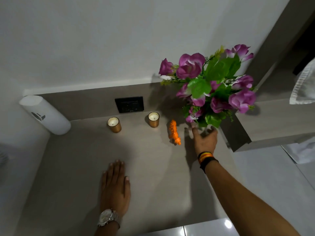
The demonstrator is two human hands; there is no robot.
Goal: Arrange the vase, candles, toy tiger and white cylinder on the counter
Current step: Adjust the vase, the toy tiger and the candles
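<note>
A clear glass vase point(205, 131) with purple flowers and green leaves point(213, 86) stands at the counter's right side. My right hand point(204, 140) is wrapped around the vase's base. Left of it lies an orange toy tiger point(174, 132). Two gold candles stand further back, one point(154, 119) near the tiger and one point(114, 124) more to the left. A white cylinder point(45, 114) stands in the back left corner. My left hand point(115, 186) rests flat on the grey counter point(76, 167), fingers together, holding nothing.
A black socket panel point(129, 104) sits in the low back wall behind the candles. A raised grey ledge point(272, 121) borders the counter on the right, with white cloth point(303, 86) above it. Glossy white floor tiles point(272, 176) lie to the right and front.
</note>
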